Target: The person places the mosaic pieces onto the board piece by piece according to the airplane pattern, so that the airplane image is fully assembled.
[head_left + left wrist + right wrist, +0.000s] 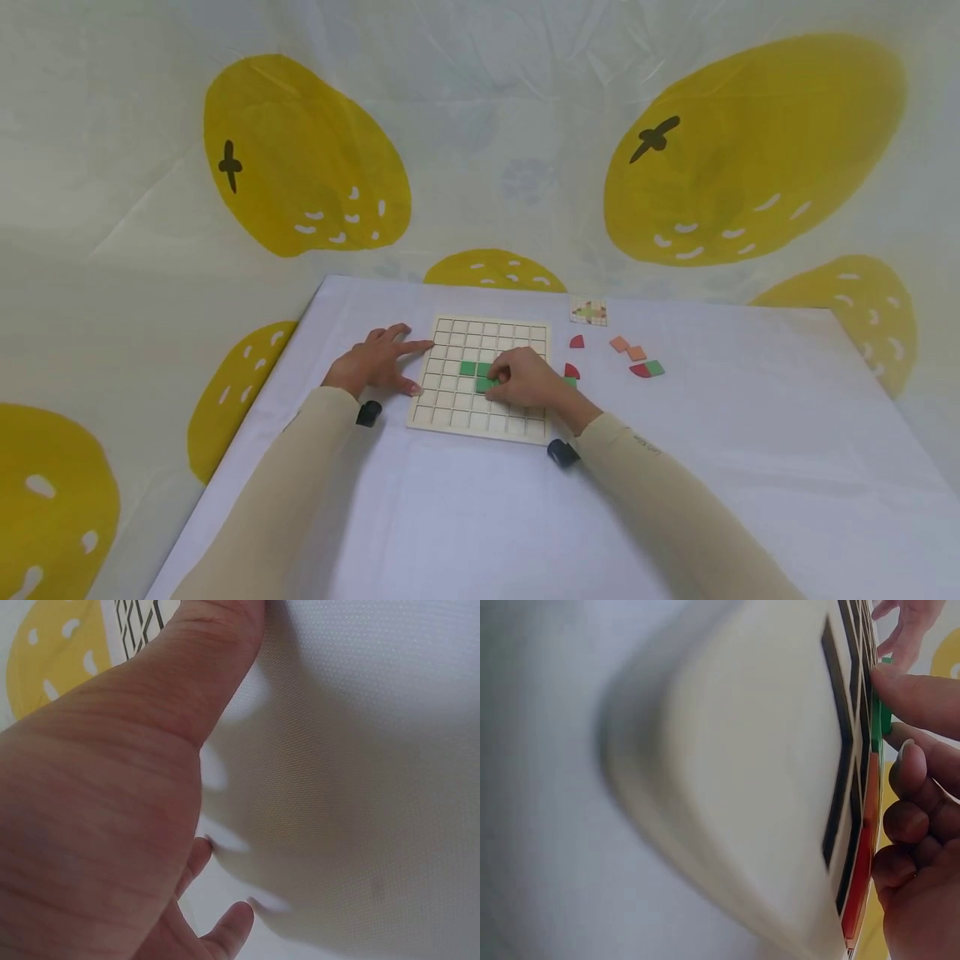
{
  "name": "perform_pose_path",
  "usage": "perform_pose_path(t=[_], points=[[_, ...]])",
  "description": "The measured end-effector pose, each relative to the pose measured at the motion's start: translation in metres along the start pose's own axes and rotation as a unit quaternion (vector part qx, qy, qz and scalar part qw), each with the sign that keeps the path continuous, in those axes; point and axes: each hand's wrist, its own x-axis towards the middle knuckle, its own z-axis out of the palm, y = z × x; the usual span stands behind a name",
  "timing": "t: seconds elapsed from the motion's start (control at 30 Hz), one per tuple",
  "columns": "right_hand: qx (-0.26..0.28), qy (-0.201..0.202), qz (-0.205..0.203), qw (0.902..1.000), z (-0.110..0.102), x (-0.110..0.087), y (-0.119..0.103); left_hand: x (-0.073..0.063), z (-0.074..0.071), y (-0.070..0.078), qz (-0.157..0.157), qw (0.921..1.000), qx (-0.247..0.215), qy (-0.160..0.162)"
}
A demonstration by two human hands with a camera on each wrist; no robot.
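A wooden grid board lies on the table. Two green square tiles sit side by side near its middle, and another green tile is just below them. My right hand is over the board, pinching a green tile between thumb and index finger, other fingers curled. In the right wrist view an orange tile and a red piece lie along the grid, below the hand. My left hand has its fingers spread, with index finger and thumb touching the board's left edge.
Right of the board are a small pattern card, a red quarter-round piece, two orange tiles, and a red piece against a green one. Another red piece lies by the right wrist. A patterned cloth hangs behind.
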Motion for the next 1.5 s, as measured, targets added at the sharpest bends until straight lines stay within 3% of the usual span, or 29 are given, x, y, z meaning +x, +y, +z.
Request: perform_pose_path(t=[0.6, 1.07, 1.33, 1.5], points=[[-0.003, 0.015, -0.004, 0.9999, 0.003, -0.004, 0.000, 0.000, -0.002, 0.006, -0.008, 0.9999, -0.003, -0.009], [0.021, 0.031, 0.017, 0.9992, 0.002, -0.008, 0.000, -0.002, 0.003, 0.007, -0.009, 0.9999, -0.009, -0.001], [0.077, 0.032, -0.004, 0.9965, -0.021, -0.016, 0.016, -0.002, 0.003, 0.005, -0.012, 0.9998, -0.016, 0.004], [0.072, 0.033, 0.030, 0.9965, -0.038, -0.022, 0.031, -0.004, 0.000, 0.004, -0.013, 0.9997, -0.020, 0.006]])
